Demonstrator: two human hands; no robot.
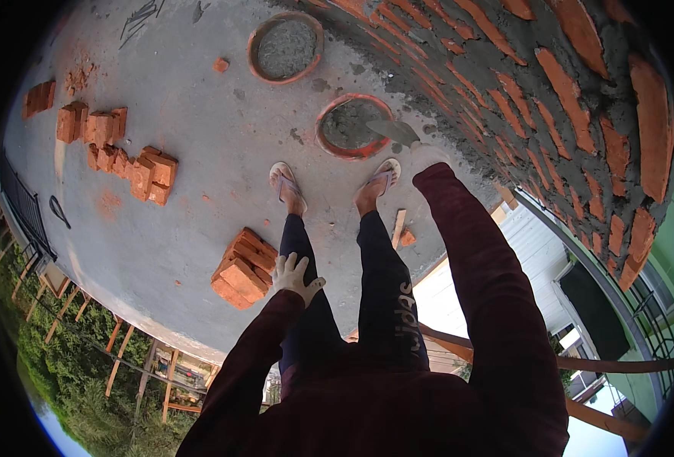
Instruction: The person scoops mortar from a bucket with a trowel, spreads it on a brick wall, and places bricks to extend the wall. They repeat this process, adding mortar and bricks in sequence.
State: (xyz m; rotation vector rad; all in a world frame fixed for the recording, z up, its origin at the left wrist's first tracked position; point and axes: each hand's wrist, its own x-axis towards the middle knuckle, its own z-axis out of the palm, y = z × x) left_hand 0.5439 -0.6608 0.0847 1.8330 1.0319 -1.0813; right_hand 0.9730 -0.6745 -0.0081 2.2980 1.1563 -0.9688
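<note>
My right hand point(429, 157), in a pale glove, grips a trowel point(396, 131) whose grey blade reaches over the rim of a round orange pan point(325, 140) of wet mortar point(349, 124). My left hand point(297, 279), also gloved, has its fingers spread against or just above my left thigh. Beside it on the concrete lies a small stack of red bricks point(239, 278). I stand in flip-flops facing the near pan, its rim just past my feet.
A brick wall point(565, 107) with grey mortar rises at the right. A second mortar pan point(254, 46) sits farther ahead. More brick piles point(150, 177) lie leftward, near a black railing point(23, 206) at the slab's edge. A wooden strip point(399, 227) lies by my right foot.
</note>
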